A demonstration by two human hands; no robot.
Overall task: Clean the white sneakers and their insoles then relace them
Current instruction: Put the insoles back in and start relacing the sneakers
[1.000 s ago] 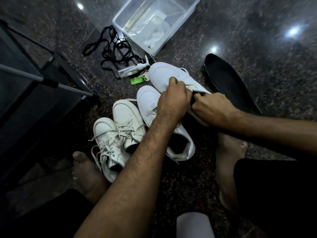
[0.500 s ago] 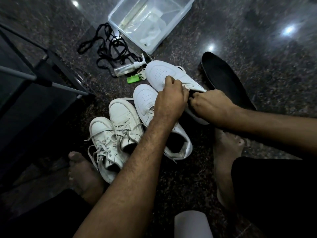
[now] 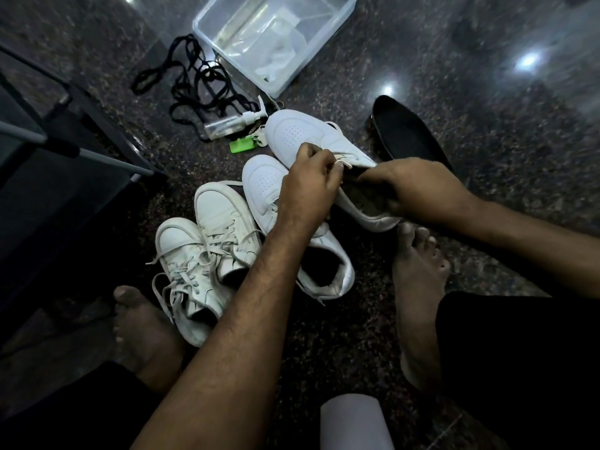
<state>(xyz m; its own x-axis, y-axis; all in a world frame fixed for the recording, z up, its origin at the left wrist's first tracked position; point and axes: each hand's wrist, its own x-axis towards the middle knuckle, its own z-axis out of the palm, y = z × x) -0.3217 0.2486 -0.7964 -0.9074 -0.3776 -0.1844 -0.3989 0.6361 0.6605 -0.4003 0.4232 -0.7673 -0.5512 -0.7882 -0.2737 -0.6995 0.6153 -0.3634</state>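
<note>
Several white sneakers lie on the dark stone floor. My left hand (image 3: pixel 308 186) grips the lace area of the far right sneaker (image 3: pixel 302 134), which is tipped on its side. My right hand (image 3: pixel 412 190) reaches into that sneaker's opening and its fingers are curled round the dark insole or tongue there; which of the two is hidden. Beside it lies a second unlaced white sneaker (image 3: pixel 263 180). A laced pair (image 3: pixel 201 254) sits to the left. A black insole (image 3: pixel 406 134) lies on the floor behind my right hand.
A clear plastic tub (image 3: pixel 272 37) stands at the back. Black laces (image 3: pixel 194 79), a spray bottle (image 3: pixel 233 121) and a green tag (image 3: pixel 242 146) lie near it. A dark rack (image 3: pixel 65 138) is at the left. My bare feet flank the shoes. A white cylinder (image 3: pixel 354 420) stands near me.
The far right sneaker has tipped further onto its side. My right hand has pushed deeper into its opening, and my left hand has shifted its grip on the lace area.
</note>
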